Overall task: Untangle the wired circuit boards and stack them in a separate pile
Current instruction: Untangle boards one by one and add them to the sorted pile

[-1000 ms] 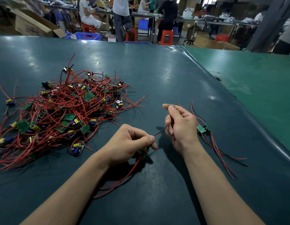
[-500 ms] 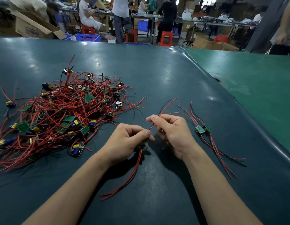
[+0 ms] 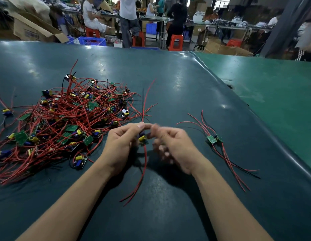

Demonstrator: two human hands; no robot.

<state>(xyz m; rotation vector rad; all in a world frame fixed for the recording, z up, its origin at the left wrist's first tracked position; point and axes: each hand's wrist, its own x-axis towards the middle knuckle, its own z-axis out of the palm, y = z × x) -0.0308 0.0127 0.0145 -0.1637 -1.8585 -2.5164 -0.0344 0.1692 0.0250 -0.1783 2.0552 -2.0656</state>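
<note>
head view | left hand [image 3: 121, 145] pinched on loose board [image 3: 142, 138], held just above table [image 3: 168, 214], red leads dangling | right hand [image 3: 173, 145] blurred, grip cannot be told | leads best straightened, then board laid on small pile [image 3: 214, 139] to right | tangled heap [image 3: 64, 122] far left

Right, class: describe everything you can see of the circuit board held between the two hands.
The held circuit board is small and green, carrying a yellow cylindrical capacitor and a blue part. The left hand pinches it above the dark green table; the blurred right hand is at it too, its grip unclear. Red wires run up past the fingers and hang down onto the table.
</note>
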